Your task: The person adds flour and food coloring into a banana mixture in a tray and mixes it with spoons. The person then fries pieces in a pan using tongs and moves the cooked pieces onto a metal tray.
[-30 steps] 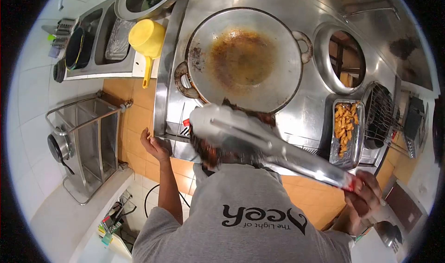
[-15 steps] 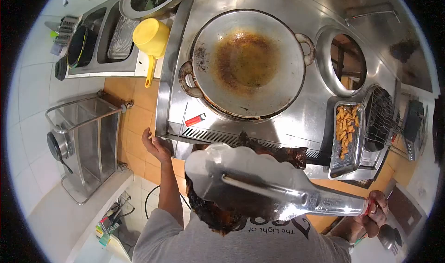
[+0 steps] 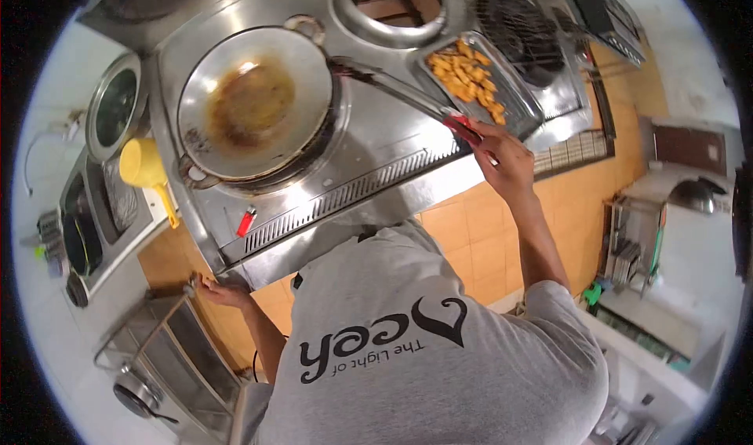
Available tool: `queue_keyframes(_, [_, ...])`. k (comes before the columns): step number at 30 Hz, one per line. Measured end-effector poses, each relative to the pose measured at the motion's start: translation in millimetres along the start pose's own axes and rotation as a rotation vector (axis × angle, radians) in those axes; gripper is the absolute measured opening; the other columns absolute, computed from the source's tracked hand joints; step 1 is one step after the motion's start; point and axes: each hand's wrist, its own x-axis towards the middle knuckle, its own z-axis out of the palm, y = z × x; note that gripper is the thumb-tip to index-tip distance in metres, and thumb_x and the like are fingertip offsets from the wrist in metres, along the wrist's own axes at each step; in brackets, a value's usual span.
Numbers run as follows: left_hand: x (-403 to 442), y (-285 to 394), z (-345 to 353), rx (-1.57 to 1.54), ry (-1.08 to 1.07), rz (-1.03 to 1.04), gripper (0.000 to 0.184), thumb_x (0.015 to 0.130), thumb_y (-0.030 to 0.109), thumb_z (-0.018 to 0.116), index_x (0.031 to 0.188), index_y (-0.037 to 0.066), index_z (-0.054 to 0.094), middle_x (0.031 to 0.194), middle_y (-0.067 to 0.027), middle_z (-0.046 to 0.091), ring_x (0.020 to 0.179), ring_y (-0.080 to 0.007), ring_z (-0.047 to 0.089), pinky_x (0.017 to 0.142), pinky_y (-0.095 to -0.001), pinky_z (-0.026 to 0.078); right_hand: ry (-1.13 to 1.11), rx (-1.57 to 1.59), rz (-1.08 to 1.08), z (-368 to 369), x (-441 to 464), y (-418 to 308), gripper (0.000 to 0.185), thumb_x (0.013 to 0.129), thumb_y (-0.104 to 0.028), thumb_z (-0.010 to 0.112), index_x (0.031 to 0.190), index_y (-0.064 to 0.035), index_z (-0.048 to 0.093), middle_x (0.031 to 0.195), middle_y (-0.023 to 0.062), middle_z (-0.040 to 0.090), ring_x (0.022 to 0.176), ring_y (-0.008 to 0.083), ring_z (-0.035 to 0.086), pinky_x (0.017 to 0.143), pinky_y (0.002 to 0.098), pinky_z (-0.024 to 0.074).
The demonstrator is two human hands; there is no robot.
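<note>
My right hand (image 3: 506, 158) is wrapped around the red-gripped end of long metal tongs (image 3: 400, 88). Their darkened tip reaches left to the wok's right rim, near its far handle. The wide two-handled wok (image 3: 263, 107) sits on the burner with a shallow layer of brownish oil in it. My left hand (image 3: 223, 292) hangs beside the counter's front left corner, fingers apart and holding nothing. Beside the tongs, to their right, a metal tray (image 3: 522, 111) holds fried golden-brown pieces (image 3: 471, 76).
A red lighter (image 3: 246, 222) lies on the steel counter (image 3: 369, 147) near its slotted front strip. A yellow dipper (image 3: 141, 162) and a pot (image 3: 114, 107) stand at the left by the sink. Behind the tray are a round burner opening (image 3: 396, 5) and a dark grill rack (image 3: 518, 33).
My right hand has swung the tongs from close before the camera out over the counter to the wok's rim. The view has turned and shifted right. My left hand stays by the counter corner.
</note>
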Motion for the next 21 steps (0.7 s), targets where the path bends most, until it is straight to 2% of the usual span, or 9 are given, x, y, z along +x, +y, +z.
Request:
queue_keyframes(3, [-0.5,-0.4,1.0,-0.082,0.0,0.012,0.041,0.096,0.027,0.038,0.111,-0.009,0.051,0.111,-0.0193,0.053,0.104,-0.0298,0.048,0.094,-0.0385,0.036,0.102,-0.129,0.174,-22.7,-68.8,20.0,0.016,0.072,0.006,0.067,0.076,-0.0023,0.053,0.104,0.0118,0.066,0.084,0.0209,0.066,0.059,0.0252,0.0519])
queue_keyframes(8, [3.8,1.9,1.0,-0.098,-0.011,0.001,0.04,0.096,0.028,0.04,0.111,-0.007,0.052,0.111,-0.0196,0.053,0.103,-0.0299,0.049,0.092,-0.0377,0.036,0.125,-0.393,0.32,-66.0,-149.5,62.2,0.015,0.076,0.003,0.064,0.082,-0.0035,0.052,0.103,0.0117,0.066,0.074,0.02,0.065,0.054,0.0276,0.0506])
queue_keyframes(9, [-0.4,5.4,-0.1,-0.082,0.005,-0.029,0.04,0.095,0.029,0.04,0.11,-0.006,0.053,0.111,-0.0195,0.053,0.103,-0.0298,0.049,0.092,-0.0376,0.037,0.117,-0.39,0.347,-73.1,-157.5,73.6,0.012,0.076,0.002,0.061,0.083,-0.0042,0.053,0.105,0.009,0.065,0.08,0.0251,0.064,0.065,0.0314,0.0518])
queue_keyframes(12, [-4.1,-3.4,-8.7,0.066,0.082,0.047,0.038,0.095,0.029,0.042,0.108,-0.004,0.055,0.11,-0.0189,0.053,0.1,-0.0288,0.05,0.088,-0.0373,0.04,0.071,-0.441,0.335,-84.6,-169.4,120.1,0.014,0.078,0.001,0.06,0.088,-0.0053,0.054,0.106,0.0091,0.064,0.083,0.0274,0.064,0.067,0.0341,0.0521])
queue_keyframes(13, [-10.5,13.5,-9.8,-0.104,0.181,-0.12,0.035,0.094,0.027,0.043,0.105,-0.003,0.056,0.106,-0.0176,0.055,0.095,-0.0277,0.053,0.084,-0.0375,0.042,0.067,-0.438,0.28,-88.1,-168.9,134.8,0.017,0.079,0.0,0.058,0.094,-0.0069,0.054,0.107,0.0094,0.063,0.087,0.0298,0.062,0.07,0.0372,0.0519])
queue_keyframes(16, [-37.6,6.4,-20.9,-0.124,0.337,-0.068,0.033,0.093,0.025,0.044,0.104,-0.003,0.057,0.102,-0.0163,0.057,0.089,-0.0271,0.055,0.081,-0.0376,0.044,-0.027,-0.487,0.303,-88.0,-165.0,183.6,0.024,0.08,0.0,0.056,0.102,-0.0089,0.055,0.108,0.0103,0.062,0.088,0.0313,0.061,0.07,0.0385,0.0517])
queue_keyframes(17, [-54.7,10.8,-21.5,-0.229,0.401,-0.124,0.032,0.092,0.025,0.044,0.102,-0.003,0.057,0.098,-0.0159,0.058,0.088,-0.0272,0.055,0.08,-0.0372,0.043,-0.009,-0.504,0.246,-89.0,-161.9,197.2,0.025,0.076,0.001,0.062,0.098,-0.0073,0.055,0.103,0.006,0.064,0.082,0.0263,0.064,0.064,0.0352,0.0519])
queue_keyframes(20, [-133.9,30.9,-30.0,-0.057,0.447,-0.197,0.033,0.092,0.027,0.044,0.096,-0.003,0.057,0.093,-0.0151,0.058,0.084,-0.0262,0.055,0.076,-0.0369,0.044,0.036,-0.342,0.319,-95.3,-171.1,242.5,0.038,0.077,-0.001,0.063,0.112,-0.0113,0.056,0.099,0.0042,0.064,0.078,0.0234,0.065,0.061,0.0338,0.0521])
queue_keyframes(21, [-164.8,48.1,-23.9,-0.134,0.527,-0.365,0.033,0.092,0.028,0.042,0.092,-0.001,0.056,0.087,-0.0132,0.056,0.077,-0.0244,0.053,0.071,-0.037,0.044,0.013,-0.304,0.343,-103.8,-173.5,248.7,0.047,0.076,-0.001,0.064,0.121,-0.0143,0.053,0.094,0.0038,0.064,0.074,0.0204,0.064,0.059,0.0319,0.0523])
